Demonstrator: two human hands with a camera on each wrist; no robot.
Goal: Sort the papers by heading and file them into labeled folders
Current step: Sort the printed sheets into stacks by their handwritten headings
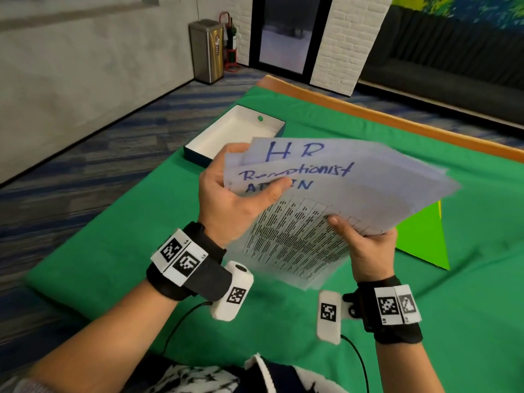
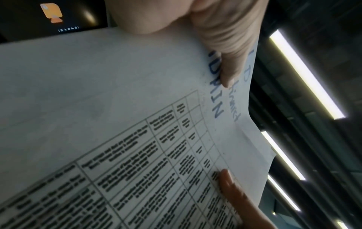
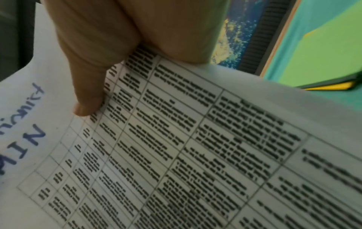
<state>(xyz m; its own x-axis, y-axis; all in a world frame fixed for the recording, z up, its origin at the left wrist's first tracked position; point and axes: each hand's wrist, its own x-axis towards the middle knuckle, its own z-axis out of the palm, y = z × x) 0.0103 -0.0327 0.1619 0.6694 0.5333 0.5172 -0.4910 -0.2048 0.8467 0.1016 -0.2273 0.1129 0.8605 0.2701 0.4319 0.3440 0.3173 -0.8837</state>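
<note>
While we hold the papers (image 1: 326, 194) fanned in the air over the green tabletop (image 1: 425, 321), we read the scene from the left. At far left an open white box (image 1: 226, 134) sits on the cloth. Our left hand (image 1: 235, 199) grips the fan's left edge, thumb curled over the front sheet and partly hiding its "ADMIN" heading; behind it show "Receptionist" and "HR". Our right hand (image 1: 365, 245) pinches the near right corner, thumb on the printed table. Further right a green folder (image 1: 422, 236) lies flat, with a yellow edge beneath it; its label we cannot read. To sort well, we should shift the left thumb off the heading, keep the sheets staggered so each title shows, and peel one sheet at a time.
</note>
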